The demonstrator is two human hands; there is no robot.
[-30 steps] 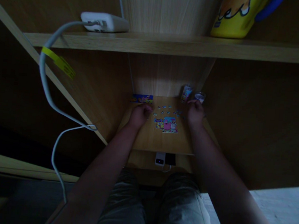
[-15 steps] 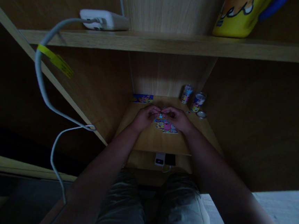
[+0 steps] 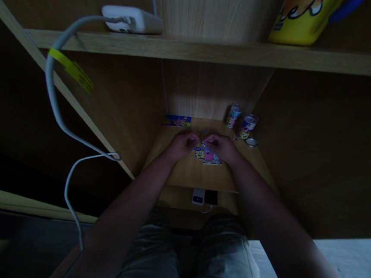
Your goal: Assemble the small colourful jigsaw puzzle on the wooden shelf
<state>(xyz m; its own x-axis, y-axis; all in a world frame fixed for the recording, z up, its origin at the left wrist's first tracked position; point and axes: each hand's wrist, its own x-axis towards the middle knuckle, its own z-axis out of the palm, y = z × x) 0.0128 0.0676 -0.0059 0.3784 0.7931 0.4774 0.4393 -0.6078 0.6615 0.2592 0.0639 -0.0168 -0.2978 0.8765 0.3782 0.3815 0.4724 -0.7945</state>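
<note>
A partly joined jigsaw puzzle (image 3: 209, 157) with pink and yellow cartoon figures lies on the wooden board (image 3: 185, 175). Over its upper left edge, my left hand (image 3: 183, 144) is closed, thumb and fingers drawn together; anything between them is too small to make out. My right hand (image 3: 221, 146) pinches at a small light-blue puzzle piece (image 3: 203, 143) near the puzzle's top edge. A narrow gap separates the fingertips of both hands. Some small loose pieces (image 3: 202, 132) lie just beyond them, partly hidden by the fingers.
Two printed cans (image 3: 247, 126) and a round lid (image 3: 251, 142) stand at the back right. A picture card (image 3: 178, 121) lies back left. Overhead, a shelf (image 3: 193, 49) carries a white charger (image 3: 132, 20) and a yellow mug (image 3: 296, 25). A cable (image 3: 57, 102) hangs left.
My fingertips, close together before, have parted slightly. The light-blue piece that showed between both hands is now by my right fingertips. The view has shifted a little.
</note>
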